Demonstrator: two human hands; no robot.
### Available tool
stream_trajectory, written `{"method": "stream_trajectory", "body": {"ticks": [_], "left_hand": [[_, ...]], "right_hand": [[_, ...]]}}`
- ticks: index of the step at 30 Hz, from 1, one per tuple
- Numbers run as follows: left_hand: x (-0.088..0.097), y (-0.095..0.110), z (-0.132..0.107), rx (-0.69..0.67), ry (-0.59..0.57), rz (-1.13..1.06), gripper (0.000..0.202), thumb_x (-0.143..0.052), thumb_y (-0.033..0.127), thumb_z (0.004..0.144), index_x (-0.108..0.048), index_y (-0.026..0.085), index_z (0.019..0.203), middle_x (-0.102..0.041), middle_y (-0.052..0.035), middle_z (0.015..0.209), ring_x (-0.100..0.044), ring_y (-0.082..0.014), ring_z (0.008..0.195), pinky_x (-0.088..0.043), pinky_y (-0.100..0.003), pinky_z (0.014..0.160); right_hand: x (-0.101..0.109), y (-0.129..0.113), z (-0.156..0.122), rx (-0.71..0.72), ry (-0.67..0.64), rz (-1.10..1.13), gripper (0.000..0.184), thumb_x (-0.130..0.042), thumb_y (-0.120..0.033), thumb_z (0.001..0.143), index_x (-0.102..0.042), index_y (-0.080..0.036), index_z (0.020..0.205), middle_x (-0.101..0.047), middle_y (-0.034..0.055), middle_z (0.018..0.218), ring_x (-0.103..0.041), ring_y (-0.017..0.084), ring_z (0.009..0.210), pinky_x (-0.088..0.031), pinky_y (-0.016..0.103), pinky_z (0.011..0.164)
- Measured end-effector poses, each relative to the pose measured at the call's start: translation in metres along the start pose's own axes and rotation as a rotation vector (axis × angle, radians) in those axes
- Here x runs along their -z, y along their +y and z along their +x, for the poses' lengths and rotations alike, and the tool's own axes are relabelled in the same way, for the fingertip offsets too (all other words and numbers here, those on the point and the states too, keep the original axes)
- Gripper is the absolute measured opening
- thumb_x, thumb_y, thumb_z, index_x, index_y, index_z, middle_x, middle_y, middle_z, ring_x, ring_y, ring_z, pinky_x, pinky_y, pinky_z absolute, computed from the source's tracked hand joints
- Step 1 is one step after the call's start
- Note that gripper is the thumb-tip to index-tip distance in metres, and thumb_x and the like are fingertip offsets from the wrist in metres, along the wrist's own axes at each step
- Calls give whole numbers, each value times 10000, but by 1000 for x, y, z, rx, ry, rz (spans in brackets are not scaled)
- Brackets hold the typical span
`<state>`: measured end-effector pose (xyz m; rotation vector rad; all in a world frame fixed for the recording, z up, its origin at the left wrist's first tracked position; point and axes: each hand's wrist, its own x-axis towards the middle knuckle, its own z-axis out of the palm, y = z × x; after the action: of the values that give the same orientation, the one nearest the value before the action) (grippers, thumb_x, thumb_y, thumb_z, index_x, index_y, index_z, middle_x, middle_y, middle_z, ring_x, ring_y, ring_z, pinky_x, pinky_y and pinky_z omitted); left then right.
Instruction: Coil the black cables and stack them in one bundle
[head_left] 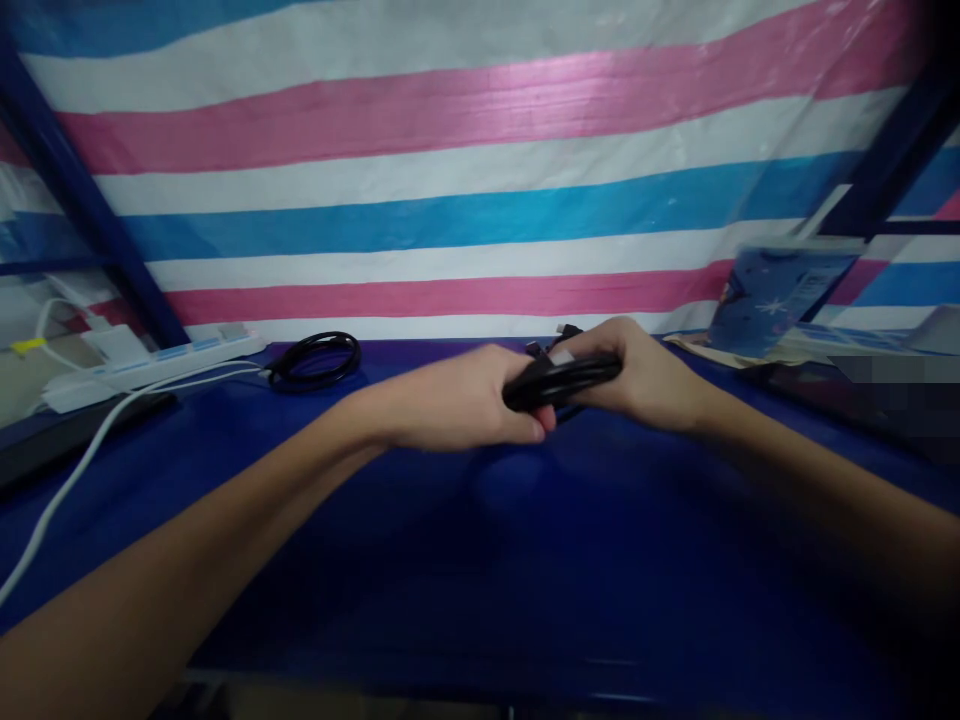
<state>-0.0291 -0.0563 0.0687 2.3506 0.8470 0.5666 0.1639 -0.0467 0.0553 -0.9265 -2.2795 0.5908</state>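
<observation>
A bundled black cable (pixel 566 380) is held between both hands above the blue table. My left hand (pixel 465 400) is closed around the left end of the bundle, its thumb lying along the near side. At the other end, my right hand (pixel 637 375) grips the loops with bent fingers. A cable plug (pixel 568 330) pokes up behind the bundle, between the two hands. Parts of the cable are hidden inside the fingers. A second black cable (pixel 315 360), wound in a coil, lies on the table beyond my left forearm.
A white power strip (pixel 161 365) with an adapter and a white cord stands at the left. A dark flat object (pixel 82 440) lies before it. At the right are a blue patterned bag (pixel 780 295) and a dark flat item (pixel 847 400). A striped sheet (pixel 465 220) hangs behind the blue table (pixel 525 580).
</observation>
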Motion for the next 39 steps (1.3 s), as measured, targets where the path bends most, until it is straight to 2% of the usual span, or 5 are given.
{"method": "stream_trajectory", "body": {"ticks": [8,16,27,33,39], "left_hand": [[17,-6,-4,257,-640,-199,271,-637,389,744,-667,182,915,-404,52,460,-331,-83,363,-241,-213,343],[23,-24,23,-58,253,254,91,-510,107,668,-577,169,669,-562,14,644,-434,-106,572,-281,-237,543],[147,-93,-60,405,74,1016,625,-553,590,744,-545,179,1215,-628,-69,897,-544,-214,733,-329,-266,663],[150,-169,-91,529,-99,894,534,-532,639,754,-659,159,950,-659,-116,888,-582,-277,832,-394,-350,780],[149,-219,-109,351,53,668,443,-466,587,812,-604,229,1031,-576,-78,1266,-438,-302,1235,-147,-458,1113]], "right_hand": [[-2,-19,-7,9,-308,-118,326,-534,-243,744,-401,-168,456,-289,-55,447,-250,44,406,-195,191,342],[-10,0,17,-143,-24,-72,395,-545,-433,808,-443,-167,536,-379,-44,469,-314,56,404,-227,224,394],[-65,8,191,807,-103,-700,381,-298,-375,981,-576,-122,1043,-638,131,1046,-552,234,950,-359,387,909],[-142,45,251,838,-198,-724,335,-363,-346,966,-585,-109,1047,-644,123,1051,-560,228,994,-347,392,967],[-146,69,235,700,-105,-390,566,-430,-566,884,-537,-112,1204,-534,145,1290,-368,278,1298,-261,436,1089]]}}
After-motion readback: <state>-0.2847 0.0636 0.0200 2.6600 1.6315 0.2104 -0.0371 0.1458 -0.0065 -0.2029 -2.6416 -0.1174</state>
